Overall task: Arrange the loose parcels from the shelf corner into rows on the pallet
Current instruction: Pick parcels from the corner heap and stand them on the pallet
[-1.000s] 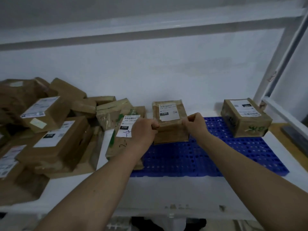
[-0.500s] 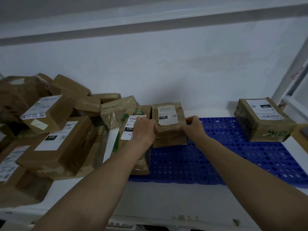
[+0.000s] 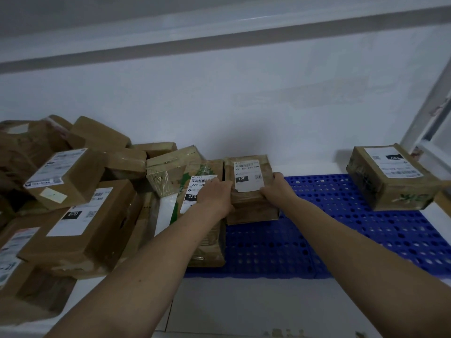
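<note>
Head view: both hands (image 3: 246, 191) clasp the 15H parcel (image 3: 250, 189) on the blue pallet (image 3: 341, 230); the leaning 220 parcel (image 3: 202, 215) beside it may, I think, topple.

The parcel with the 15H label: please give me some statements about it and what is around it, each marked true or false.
1. Both hands, left hand and right hand, hold the 15H parcel. True.
2. The 15H parcel stands on the blue pallet. True.
3. The pallet is red. False: it is blue.
4. The parcel at the pallet's far right touches the 15H parcel. False: bare pallet lies between them.
5. The 220 parcel is right of the 15H parcel. False: it is left.
</note>
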The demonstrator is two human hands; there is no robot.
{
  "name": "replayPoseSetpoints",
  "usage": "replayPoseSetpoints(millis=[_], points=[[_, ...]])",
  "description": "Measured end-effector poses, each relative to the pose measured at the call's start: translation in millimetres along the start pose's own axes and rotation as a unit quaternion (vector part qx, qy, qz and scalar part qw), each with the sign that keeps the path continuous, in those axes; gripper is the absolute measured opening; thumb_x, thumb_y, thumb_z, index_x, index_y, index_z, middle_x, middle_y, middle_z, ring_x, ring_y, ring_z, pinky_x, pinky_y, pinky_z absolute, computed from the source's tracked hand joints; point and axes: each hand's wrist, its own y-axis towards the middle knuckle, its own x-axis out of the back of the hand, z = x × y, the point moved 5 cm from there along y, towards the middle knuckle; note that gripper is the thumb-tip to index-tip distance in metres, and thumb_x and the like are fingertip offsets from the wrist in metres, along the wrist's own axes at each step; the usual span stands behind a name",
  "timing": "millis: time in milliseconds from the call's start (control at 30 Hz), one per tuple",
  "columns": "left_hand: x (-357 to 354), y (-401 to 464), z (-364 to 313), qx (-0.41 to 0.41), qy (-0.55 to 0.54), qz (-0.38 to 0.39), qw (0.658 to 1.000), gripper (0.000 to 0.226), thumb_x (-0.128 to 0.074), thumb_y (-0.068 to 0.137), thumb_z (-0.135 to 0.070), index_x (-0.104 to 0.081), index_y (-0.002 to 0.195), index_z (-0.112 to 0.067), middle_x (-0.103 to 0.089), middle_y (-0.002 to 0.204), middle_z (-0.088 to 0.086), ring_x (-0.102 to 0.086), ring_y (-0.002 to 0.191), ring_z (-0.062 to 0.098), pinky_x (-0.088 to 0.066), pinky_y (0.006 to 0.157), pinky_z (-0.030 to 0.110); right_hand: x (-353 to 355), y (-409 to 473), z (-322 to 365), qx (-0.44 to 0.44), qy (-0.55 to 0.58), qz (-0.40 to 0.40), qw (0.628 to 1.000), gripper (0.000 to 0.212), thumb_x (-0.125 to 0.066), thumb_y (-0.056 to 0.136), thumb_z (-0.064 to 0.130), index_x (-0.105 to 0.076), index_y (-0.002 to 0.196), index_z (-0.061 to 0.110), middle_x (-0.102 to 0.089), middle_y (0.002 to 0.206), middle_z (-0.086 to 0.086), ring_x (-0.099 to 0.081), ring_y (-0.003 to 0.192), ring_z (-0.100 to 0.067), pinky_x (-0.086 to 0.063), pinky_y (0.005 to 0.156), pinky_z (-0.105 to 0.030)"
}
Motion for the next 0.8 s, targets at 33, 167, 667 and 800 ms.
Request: replayPoseSetpoints(millis=[33, 167, 667, 800], points=[[0.0, 0.4, -0.3, 0.000, 0.014, 0.003, 1.000, 0.062, -0.074, 0.081, -0.031, -0.046, 0.135, -0.022, -0.046, 0.132, 0.010, -0.044, 0.122, 0.028, -0.044, 0.092, 0.039, -0.3, 0.0, 0.1, -0.002, -0.004, 0.000, 1.000, 0.056, -0.055, 0.090, 0.011, -0.028, 0.138, 0.004, -0.045, 0.135, -0.019, -0.051, 0.116, -0.034, -0.049, 0.093, -0.044], [-1.5, 1.9, -0.9, 0.004, 0.052, 0.009, 0.999, 0.057, -0.070, 0.084, -0.016, -0.047, 0.136, -0.020, -0.043, 0.133, 0.012, -0.043, 0.122, 0.028, -0.043, 0.095, 0.038, -1.6, -1.3, -1.3, -0.007, -0.023, -0.001, 1.000, 0.060, -0.057, 0.089, 0.014, -0.026, 0.140, 0.006, -0.037, 0.139, -0.020, -0.047, 0.116, -0.034, -0.048, 0.091, -0.040], [3.5, 4.9, 2.0, 0.012, 0.012, 0.035, 0.999, 0.060, -0.079, 0.074, -0.010, -0.048, 0.124, -0.005, -0.049, 0.126, 0.014, -0.052, 0.111, 0.027, -0.045, 0.079, 0.032, 6.4, -6.6, -2.1, -0.008, -0.004, 0.025, 1.000, 0.063, -0.063, 0.089, 0.018, -0.030, 0.141, 0.007, -0.042, 0.139, -0.018, -0.048, 0.121, -0.033, -0.046, 0.100, -0.045], [0.4, 6.7, 3.6, 0.019, 0.003, 0.051, 0.998, 0.073, -0.084, 0.069, -0.014, -0.045, 0.130, -0.005, -0.043, 0.132, 0.013, -0.047, 0.118, 0.028, -0.046, 0.092, 0.036, 5.5, -6.4, -0.2, -0.011, -0.013, 0.029, 0.999, 0.058, -0.061, 0.091, 0.016, -0.031, 0.140, 0.008, -0.040, 0.140, -0.018, -0.047, 0.121, -0.034, -0.046, 0.100, -0.045]])
